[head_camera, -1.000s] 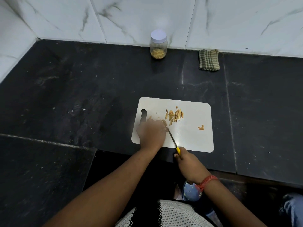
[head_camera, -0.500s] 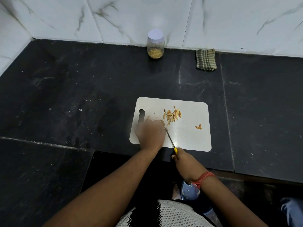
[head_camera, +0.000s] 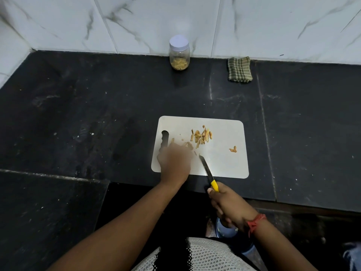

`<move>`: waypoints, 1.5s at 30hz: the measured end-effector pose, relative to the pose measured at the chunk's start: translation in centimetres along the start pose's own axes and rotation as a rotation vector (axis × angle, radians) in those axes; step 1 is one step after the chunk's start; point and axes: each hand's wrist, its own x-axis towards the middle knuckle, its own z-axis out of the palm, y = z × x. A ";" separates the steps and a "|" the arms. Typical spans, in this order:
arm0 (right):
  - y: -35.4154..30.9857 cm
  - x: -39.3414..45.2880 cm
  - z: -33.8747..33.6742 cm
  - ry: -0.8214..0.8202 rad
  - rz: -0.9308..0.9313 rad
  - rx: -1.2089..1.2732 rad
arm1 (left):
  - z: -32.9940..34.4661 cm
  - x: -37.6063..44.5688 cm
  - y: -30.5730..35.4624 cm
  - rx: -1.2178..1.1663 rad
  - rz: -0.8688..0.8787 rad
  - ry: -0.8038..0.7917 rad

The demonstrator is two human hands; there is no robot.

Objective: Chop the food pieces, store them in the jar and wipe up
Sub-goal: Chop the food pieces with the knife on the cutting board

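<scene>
Right hand (head_camera: 227,205), knife (head_camera: 207,171) tip up-left

1. Cutting board (head_camera: 224,167) – plain white.
2. Knife (head_camera: 209,174) – yellow handle, dark blade.
3. Cloth (head_camera: 239,69) – olive-and-cream check.
4. Jar (head_camera: 179,53) – clear with a white lid.
5. Counter (head_camera: 97,114) black; wall tiles (head_camera: 156,20) white, grey-veined.

Between my cutting board (head_camera: 224,163) and the wall, the dark table (head_camera: 97,114) lies open. At the wall stand the lidded jar (head_camera: 179,53) and, well to its right, the folded cloth (head_camera: 239,69), with a free gap between. My left hand (head_camera: 174,161) covers the board's near-left corner; the knife (head_camera: 208,173) crosses its near edge.
</scene>
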 end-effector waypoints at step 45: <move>-3.8 2.0 -4.3 -0.176 0.006 0.635 | -0.1 2.9 -1.5 0.187 0.282 0.124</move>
